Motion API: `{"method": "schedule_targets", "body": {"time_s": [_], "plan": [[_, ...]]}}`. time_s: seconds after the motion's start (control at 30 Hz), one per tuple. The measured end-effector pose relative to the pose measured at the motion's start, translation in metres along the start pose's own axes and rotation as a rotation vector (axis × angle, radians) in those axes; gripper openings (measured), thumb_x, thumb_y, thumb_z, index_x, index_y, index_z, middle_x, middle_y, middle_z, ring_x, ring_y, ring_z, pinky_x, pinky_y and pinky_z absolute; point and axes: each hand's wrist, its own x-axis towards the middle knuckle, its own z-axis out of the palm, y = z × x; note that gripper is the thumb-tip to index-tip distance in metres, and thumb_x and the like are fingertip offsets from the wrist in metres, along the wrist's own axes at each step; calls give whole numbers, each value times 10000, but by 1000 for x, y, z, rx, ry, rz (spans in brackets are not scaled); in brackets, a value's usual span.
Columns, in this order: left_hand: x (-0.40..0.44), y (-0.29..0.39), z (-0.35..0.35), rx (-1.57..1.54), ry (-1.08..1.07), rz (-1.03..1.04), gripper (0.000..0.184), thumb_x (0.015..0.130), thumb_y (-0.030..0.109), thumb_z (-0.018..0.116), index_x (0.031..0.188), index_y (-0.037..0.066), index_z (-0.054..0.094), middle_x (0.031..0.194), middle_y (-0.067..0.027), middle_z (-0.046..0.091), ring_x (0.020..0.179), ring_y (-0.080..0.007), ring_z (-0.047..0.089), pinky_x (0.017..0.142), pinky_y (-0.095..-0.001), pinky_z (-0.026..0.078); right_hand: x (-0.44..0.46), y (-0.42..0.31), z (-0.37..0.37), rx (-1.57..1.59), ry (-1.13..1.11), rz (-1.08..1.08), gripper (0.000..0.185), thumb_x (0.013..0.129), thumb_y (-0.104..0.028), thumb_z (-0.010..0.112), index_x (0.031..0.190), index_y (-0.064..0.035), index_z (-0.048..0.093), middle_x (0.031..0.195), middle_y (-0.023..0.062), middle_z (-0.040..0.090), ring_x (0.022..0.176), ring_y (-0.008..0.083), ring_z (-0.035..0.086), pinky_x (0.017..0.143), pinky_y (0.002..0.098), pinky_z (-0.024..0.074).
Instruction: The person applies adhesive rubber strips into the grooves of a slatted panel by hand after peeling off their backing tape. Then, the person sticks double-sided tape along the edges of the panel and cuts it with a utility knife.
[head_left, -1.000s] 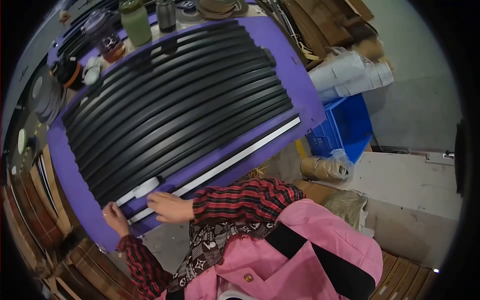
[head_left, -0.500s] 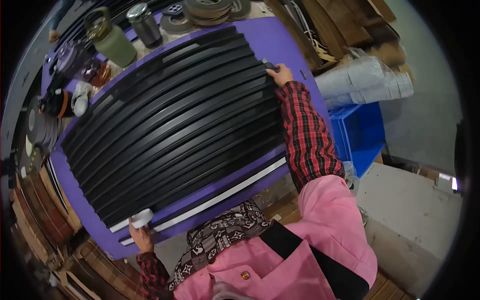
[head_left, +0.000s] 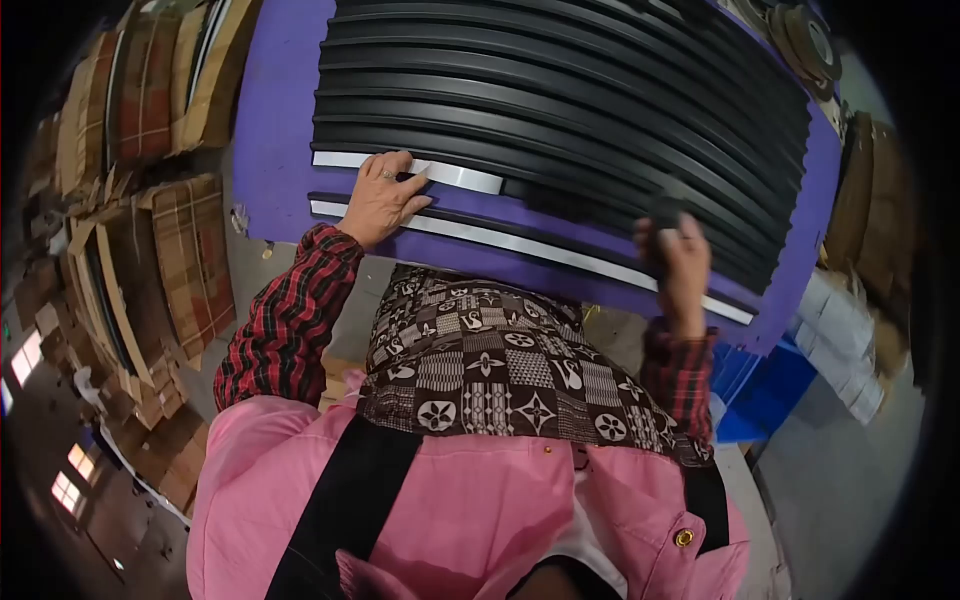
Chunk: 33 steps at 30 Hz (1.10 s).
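Ribbed black strips (head_left: 500, 75) lie side by side on a purple board (head_left: 275, 120). White tape (head_left: 465, 178) covers the left part of the nearest strip in the row. My left hand (head_left: 380, 205) rests on this tape, fingers apart, thumb towards the right. Closer to my body lies a separate black strip with a white band (head_left: 540, 248) along it; the heel of my left hand is near it. My right hand (head_left: 685, 265) is blurred and wrapped around a dark object (head_left: 665, 225), over the right side near that separate strip. The object's kind is not clear.
Rolls of tape (head_left: 805, 40) sit at the board's far right corner. Beyond the right edge are a blue bin (head_left: 765, 390) and plastic-wrapped white rolls (head_left: 840, 340). Stacked cardboard (head_left: 190, 260) stands at the left. A patterned apron (head_left: 500, 350) touches the near edge.
My view has turned towards the left end. My right hand came from the strips' far right end to the near side. The white roll formerly in my left hand is out of sight.
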Motion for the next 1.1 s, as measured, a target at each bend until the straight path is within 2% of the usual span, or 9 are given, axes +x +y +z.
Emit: {"method": "schedule_targets", "body": {"time_s": [0.07, 0.1, 0.17, 0.43, 0.67, 0.83, 1.0, 1.07, 1.1], "plan": [[-5, -24, 14, -176, 151, 74, 269, 720, 183, 576, 974, 108, 528, 979, -87, 463, 912, -251, 453, 788, -371, 350, -17, 28, 111, -308, -53, -23, 261, 778, -140, 515, 1002, -8, 492, 811, 70, 556, 641, 129, 510, 577, 238, 408], [-5, -35, 20, -219, 224, 152, 294, 718, 115, 569, 1006, 83, 518, 939, -75, 489, 866, -248, 480, 753, -359, 376, -13, 52, 152, -449, -57, -244, 289, 773, -165, 511, 1009, -1, 476, 807, 129, 556, 680, 216, 549, 588, 315, 429], [-5, -47, 29, -269, 268, 246, 284, 718, 95, 560, 997, 62, 517, 949, -64, 491, 875, -238, 478, 760, -352, 369, -4, 71, 210, -776, -5, -160, 303, 775, -193, 494, 1001, 6, 455, 795, 185, 549, 716, 302, 562, 613, 391, 435], [-9, -51, 38, -280, 331, 276, 300, 711, 126, 566, 1004, 84, 524, 955, -45, 490, 891, -212, 477, 760, -336, 348, 34, 104, 267, -1399, 377, 14, 234, 767, -213, 488, 861, -9, 425, 656, 198, 554, 615, 370, 559, 558, 447, 449], [-7, -52, 41, -176, 375, 288, 262, 715, 177, 546, 968, 113, 527, 931, -23, 481, 896, -181, 461, 748, -314, 339, 40, 102, 287, -1407, 469, 58, 221, 709, -94, 483, 864, 60, 451, 685, 193, 568, 633, 318, 588, 550, 381, 480], [-7, -50, 42, -158, 384, 298, 272, 717, 175, 544, 981, 110, 534, 944, -31, 476, 890, -188, 455, 750, -328, 327, 27, 84, 267, -1357, 154, 108, 209, 694, -171, 504, 821, -5, 498, 685, 216, 564, 702, 350, 568, 619, 428, 461], [-8, -48, 38, -85, 324, 314, 304, 715, 186, 548, 1017, 167, 527, 941, -35, 462, 884, -189, 445, 730, -333, 328, 17, 62, 258, -943, 759, -577, 309, 599, -142, 623, 861, -36, 497, 804, 142, 517, 770, 315, 510, 680, 375, 423], [-5, -49, 39, -42, 302, 346, 303, 725, 175, 529, 1027, 181, 516, 925, -39, 458, 854, -198, 446, 709, -351, 328, 34, 53, 240, -1331, 690, -617, 300, 595, -158, 614, 844, -42, 493, 794, 137, 529, 793, 313, 507, 675, 370, 420], [-4, -47, 33, -28, 238, 337, 300, 729, 166, 520, 1029, 177, 516, 936, -44, 457, 865, -206, 447, 715, -356, 329, 35, 56, 236, -1308, 489, -373, 304, 608, -186, 597, 835, -23, 475, 762, 158, 537, 769, 328, 517, 640, 381, 420]]}}
